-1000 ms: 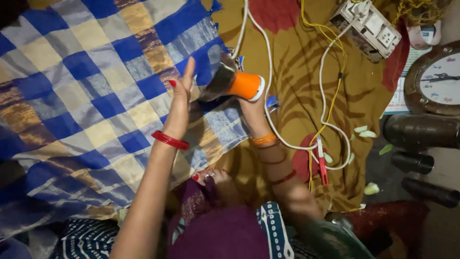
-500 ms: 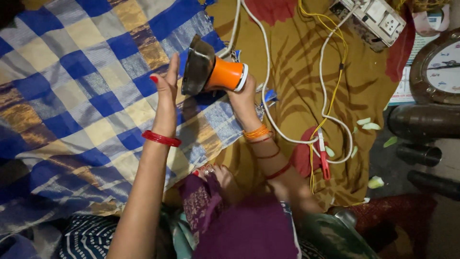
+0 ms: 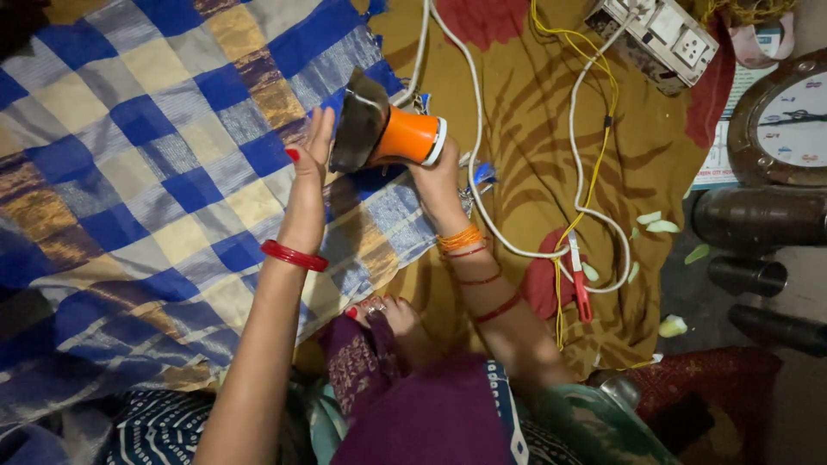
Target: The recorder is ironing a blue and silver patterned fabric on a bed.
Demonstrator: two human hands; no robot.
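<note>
The right hand is clamped around the orange torch, lifted over the checked cloth's right edge, while the flat, spread left hand cups its lens rim, seemingly steadying it.

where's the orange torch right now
In the head view the orange torch sits upper centre, held by the right hand, with the left hand flat against its dark reflector end. It lies over the blue checked cloth, beside the white cable.
</note>
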